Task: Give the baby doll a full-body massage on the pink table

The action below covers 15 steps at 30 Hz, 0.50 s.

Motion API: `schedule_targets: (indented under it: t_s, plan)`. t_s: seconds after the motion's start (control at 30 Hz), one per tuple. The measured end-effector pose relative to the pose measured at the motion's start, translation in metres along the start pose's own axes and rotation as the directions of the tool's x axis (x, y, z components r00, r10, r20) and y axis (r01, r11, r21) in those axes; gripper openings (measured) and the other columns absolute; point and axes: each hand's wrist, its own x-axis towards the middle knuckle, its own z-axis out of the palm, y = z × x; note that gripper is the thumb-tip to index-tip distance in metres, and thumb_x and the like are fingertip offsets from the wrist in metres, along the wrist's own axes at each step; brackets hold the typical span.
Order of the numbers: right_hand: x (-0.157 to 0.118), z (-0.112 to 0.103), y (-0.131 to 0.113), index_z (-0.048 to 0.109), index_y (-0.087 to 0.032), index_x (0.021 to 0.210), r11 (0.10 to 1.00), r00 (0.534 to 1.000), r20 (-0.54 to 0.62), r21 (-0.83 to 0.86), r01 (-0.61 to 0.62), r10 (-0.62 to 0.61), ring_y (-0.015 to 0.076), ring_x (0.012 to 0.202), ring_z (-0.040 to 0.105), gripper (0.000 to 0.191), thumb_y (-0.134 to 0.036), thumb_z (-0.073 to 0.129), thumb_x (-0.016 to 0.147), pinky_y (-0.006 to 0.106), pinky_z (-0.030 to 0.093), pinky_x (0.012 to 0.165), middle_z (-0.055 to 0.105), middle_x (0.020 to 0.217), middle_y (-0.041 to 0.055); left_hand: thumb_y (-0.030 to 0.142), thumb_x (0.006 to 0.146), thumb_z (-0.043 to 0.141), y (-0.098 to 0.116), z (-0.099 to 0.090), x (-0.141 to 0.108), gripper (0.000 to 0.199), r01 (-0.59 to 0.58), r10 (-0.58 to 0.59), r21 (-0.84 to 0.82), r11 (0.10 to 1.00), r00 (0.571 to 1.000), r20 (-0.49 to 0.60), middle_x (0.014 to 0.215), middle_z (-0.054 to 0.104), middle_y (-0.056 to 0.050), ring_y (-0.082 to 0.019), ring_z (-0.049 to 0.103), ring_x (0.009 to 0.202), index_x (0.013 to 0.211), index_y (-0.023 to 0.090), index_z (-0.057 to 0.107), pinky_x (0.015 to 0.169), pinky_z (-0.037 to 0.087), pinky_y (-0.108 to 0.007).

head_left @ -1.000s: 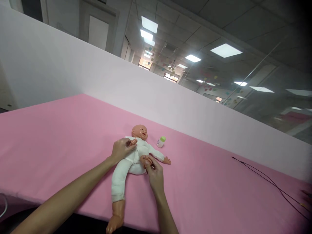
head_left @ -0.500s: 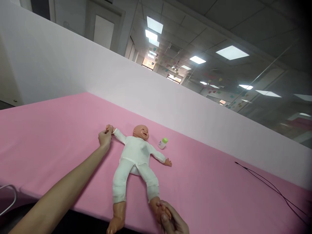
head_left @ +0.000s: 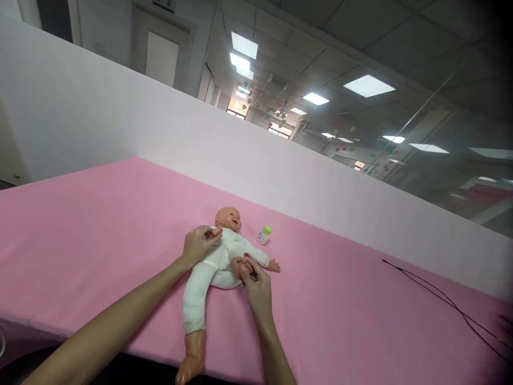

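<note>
2 arms [head_left: 120,318] angled toward doll [head_left: 236,243], left grip [head_left: 197,245] pinching its hand [head_left: 217,231], right grip [head_left: 258,286] its foot [head_left: 237,266]

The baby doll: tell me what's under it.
Pink cloth shows on both sides of the baby doll, which lies on it. The patch directly beneath is covered, so anything there cannot be seen.

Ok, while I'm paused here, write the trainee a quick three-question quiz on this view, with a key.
1. True or false: the baby doll has both legs stretched out straight.
2. Multiple choice: the cap of the small bottle is a) red, b) blue, c) green.
3. Short answer: which part of the doll does the left hand hold, and which the right hand?

Key: 1. False. 2. c. 3. Left: the doll's hand; right: the doll's foot.
</note>
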Motion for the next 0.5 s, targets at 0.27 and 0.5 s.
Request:
schedule_targets:
  t_s: [0.27, 0.5]
  plan:
    - [-0.019, -0.023, 0.003, 0.08, -0.015, 0.106, 0.998, 0.997, -0.063, -0.012, -0.055, 0.054, 0.0246, 0.076, 0.069, 0.051, -0.059, 0.074, 0.082, 0.029, 0.056, 0.057, 0.078, 0.1, 0.0133, 0.051, 0.087, 0.07, -0.013, -0.011, 0.011, 0.033, 0.033, -0.077, -0.19, 0.981, 0.97, -0.23, 0.075, 0.07, -0.002, -0.018, 0.063, 0.07, 0.074, 0.021, 0.066, 0.067, 0.046, -0.028]
    - [-0.113, -0.063, 0.025, 0.084, -0.023, 0.091, 0.989, 0.975, -0.197, -0.082, -0.125, 0.107, 0.0328, 0.09, 0.077, 0.05, -0.069, 0.082, 0.069, 0.034, 0.065, 0.076, 0.081, 0.095, 0.0129, 0.062, 0.087, 0.061, -0.051, -0.024, 0.032, 0.047, 0.386, -0.575, -0.467, 0.795, 0.725, -0.379, 0.064, 0.061, -0.001, -0.017, 0.057, 0.062, 0.064, 0.021, 0.056, 0.058, 0.042, -0.028]
